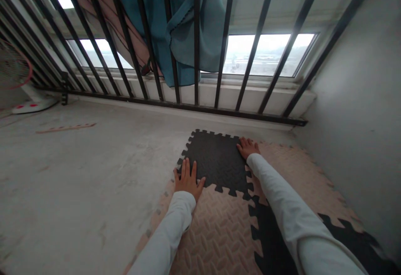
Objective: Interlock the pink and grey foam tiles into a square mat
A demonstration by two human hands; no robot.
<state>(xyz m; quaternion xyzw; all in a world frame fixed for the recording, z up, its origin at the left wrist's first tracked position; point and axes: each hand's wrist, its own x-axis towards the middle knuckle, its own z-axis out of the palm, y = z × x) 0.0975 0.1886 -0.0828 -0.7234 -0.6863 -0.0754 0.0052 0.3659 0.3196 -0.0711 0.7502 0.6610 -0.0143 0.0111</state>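
Observation:
A black foam mat tile [216, 158] with jigsaw edges lies on the floor, its near edge against a beige tile [219, 229] and its right edge against another beige tile [282, 162]. My left hand [188, 181] rests with spread fingers on the black tile's near left corner, over the seam with the near beige tile. At the far right corner, my right hand [248, 147] lies flat over the seam between the black tile and the right beige tile. Part of a second black tile [272, 237] shows beneath my right forearm.
Dark metal railing [175, 105] runs along the far side, with blue cloth [184, 28] hanging behind it and windows beyond. A white wall [357, 99] stands at the right. On the left are bare concrete floor [78, 174], a thin reddish strip [65, 128] and a fan [34, 104].

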